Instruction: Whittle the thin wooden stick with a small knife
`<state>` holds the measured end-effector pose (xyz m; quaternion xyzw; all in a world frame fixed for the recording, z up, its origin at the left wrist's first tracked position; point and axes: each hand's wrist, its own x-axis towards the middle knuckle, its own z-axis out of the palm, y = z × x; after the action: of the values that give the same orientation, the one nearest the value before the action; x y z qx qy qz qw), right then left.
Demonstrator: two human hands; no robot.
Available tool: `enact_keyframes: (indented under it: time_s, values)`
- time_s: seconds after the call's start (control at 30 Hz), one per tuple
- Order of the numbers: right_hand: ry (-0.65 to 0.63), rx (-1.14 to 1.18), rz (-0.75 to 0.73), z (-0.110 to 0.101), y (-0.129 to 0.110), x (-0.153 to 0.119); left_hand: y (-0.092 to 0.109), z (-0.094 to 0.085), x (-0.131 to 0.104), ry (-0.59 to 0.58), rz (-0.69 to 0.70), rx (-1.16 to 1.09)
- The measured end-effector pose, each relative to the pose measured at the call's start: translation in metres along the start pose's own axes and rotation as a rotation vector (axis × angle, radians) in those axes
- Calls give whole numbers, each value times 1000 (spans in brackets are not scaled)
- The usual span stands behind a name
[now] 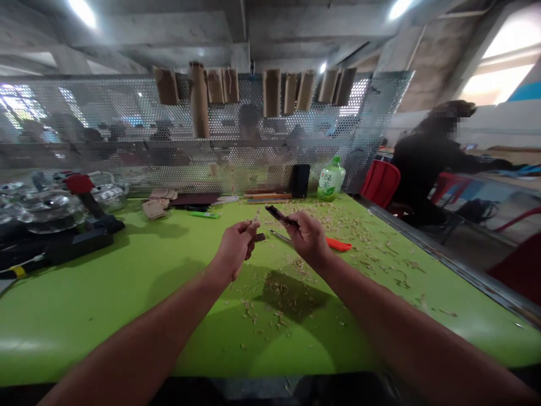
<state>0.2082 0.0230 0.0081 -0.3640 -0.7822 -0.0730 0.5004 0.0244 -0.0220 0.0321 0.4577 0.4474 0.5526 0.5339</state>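
Note:
Above the green tabletop (127,304), my left hand (236,245) pinches a small pale piece of wood (257,215), mostly covered by the fingers. My right hand (307,237) is closed around a dark, narrow tool (276,213) that points up and left toward that piece; a gap separates the two. Just by my left fingers is a small brown block (260,237); whether it is held or lying there I cannot tell. A tool with an orange handle (339,244) lies behind my right hand. Wood shavings (281,293) are scattered below both hands.
A perforated metal screen (143,163) closes off the back. Near it stand a green-tea bottle (331,179) and a black upright object (300,180). A green-handled cutter (204,215) and pale wooden pieces (156,206) lie left. A person (422,158) sits at right.

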Motion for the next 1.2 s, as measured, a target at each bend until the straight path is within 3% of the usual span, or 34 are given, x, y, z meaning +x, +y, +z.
enact_keyframes:
  time_s: [0.2,0.33,0.8,0.9,0.97,1.03,1.2]
  values:
    - [-131,-75,-94,1,-3,3,-14,9,-7,-92,36,215]
    - [-252,-226,-119,-1,-16,10,-21,15,-10,-75,37,311]
    - [-282,-152,-287,-17,-2,12,-10,11,-13,-112,-19,85]
    - [-311,-174,-269,-16,10,13,-5,2,-10,-160,-41,-15]
    - [-323,-215,-206,-15,22,13,4,-8,-6,-102,18,-137]
    - [-269,-205,-118,-13,31,13,12,-16,-2,-74,179,-256]
    - [-5,27,-26,-10,19,14,11,-10,-2,-128,140,-212]
